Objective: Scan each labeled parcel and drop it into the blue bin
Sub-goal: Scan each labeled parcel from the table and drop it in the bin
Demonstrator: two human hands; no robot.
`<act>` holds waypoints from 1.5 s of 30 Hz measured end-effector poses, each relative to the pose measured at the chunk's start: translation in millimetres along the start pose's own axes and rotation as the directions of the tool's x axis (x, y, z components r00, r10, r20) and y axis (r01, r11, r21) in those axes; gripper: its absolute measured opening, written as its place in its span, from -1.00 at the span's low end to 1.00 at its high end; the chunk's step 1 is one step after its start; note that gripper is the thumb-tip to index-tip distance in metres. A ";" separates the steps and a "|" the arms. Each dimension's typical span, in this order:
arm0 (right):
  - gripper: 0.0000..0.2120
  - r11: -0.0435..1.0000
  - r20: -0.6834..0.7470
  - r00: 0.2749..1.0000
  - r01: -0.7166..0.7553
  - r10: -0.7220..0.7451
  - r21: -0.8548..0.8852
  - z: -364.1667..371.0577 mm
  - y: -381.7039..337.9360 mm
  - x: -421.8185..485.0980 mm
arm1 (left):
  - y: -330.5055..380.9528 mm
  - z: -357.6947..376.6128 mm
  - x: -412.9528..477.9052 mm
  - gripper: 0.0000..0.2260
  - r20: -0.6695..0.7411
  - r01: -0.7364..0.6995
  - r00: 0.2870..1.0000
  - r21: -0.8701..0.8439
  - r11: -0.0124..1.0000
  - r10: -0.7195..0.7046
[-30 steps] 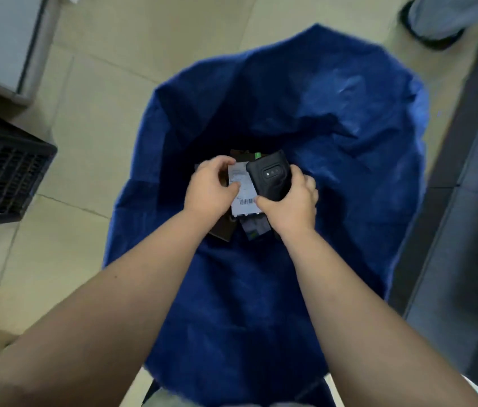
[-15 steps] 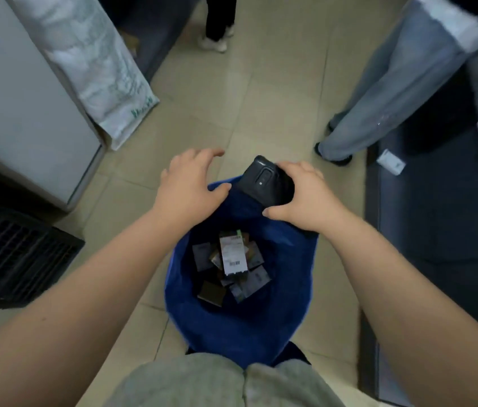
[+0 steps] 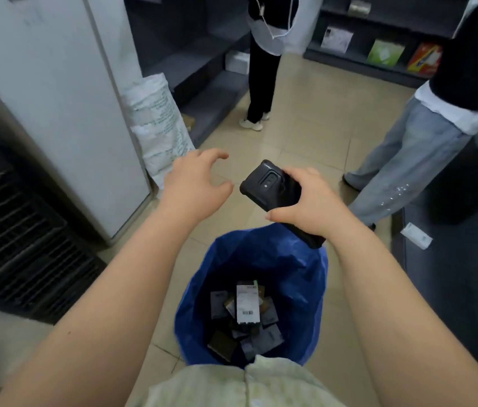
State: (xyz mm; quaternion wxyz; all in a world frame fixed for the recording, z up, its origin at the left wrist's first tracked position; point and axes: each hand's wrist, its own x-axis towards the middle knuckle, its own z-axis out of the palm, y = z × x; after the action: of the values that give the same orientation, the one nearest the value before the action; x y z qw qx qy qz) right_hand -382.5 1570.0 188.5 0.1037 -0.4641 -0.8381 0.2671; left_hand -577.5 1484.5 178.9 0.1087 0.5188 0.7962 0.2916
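Observation:
The blue bin (image 3: 305, 277) stands on the floor right below me. Inside lie several small dark parcels, and on top of them a parcel with a white barcode label (image 3: 248, 304). My right hand (image 3: 308, 198) grips a black handheld scanner (image 3: 273, 188) above the bin's far rim. My left hand (image 3: 193, 186) hovers empty to the left of the scanner, fingers spread and loosely curved, holding nothing.
A white cabinet (image 3: 55, 92) and a black slatted crate (image 3: 11, 245) stand at my left, with a white woven sack (image 3: 158, 124) leaning by them. Two people stand ahead, one in black trousers (image 3: 261, 83) and one in pale jeans (image 3: 402, 160). Dark shelving (image 3: 378, 48) lines the back.
My left hand let go of the labelled parcel, which now lies in the bin. Both hands rose out of the bin and my view lifted toward the room.

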 end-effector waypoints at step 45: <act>-0.40 -0.030 0.638 -0.362 0.883 -0.680 0.469 154.6 -82.3 -504.2 | 187.8 72.6 -713.3 -0.47 -0.536 0.875 -0.467 -0.393 -0.281 -0.703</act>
State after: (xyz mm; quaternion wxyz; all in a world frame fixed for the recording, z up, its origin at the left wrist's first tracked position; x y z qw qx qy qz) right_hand -231.1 1060.3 141.4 -0.1650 0.4379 -0.8671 0.1710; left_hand -87.2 930.2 136.3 -0.0464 -0.4520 0.8815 0.1284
